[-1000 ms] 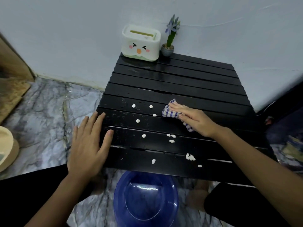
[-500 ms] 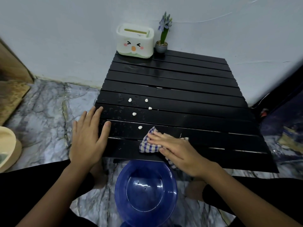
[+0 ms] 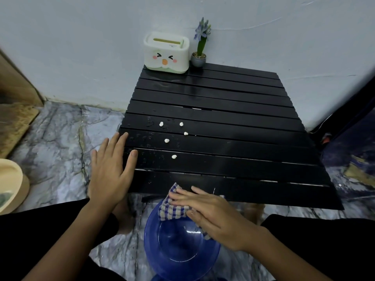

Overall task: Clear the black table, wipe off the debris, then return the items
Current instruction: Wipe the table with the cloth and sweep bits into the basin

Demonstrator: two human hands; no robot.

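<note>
Right hand (image 3: 211, 214) is pressing the checked cloth (image 3: 172, 209) flat under its fingers, now dragging it off the near edge of the desk (image 3: 233, 118) and over the blue bowl (image 3: 180, 240); a second ago it was mid-desk. That pass is dropping the crumbs from the right side into the bowl (judging by the bare slats there). Left hand (image 3: 110, 171) is lying open and flat on the desk's left edge, bracing it. Remaining: 5 white crumbs (image 3: 166, 140), 1 tissue box (image 3: 166, 52), 1 potted flower (image 3: 199, 49), the last 2 sitting at the far edge.
</note>
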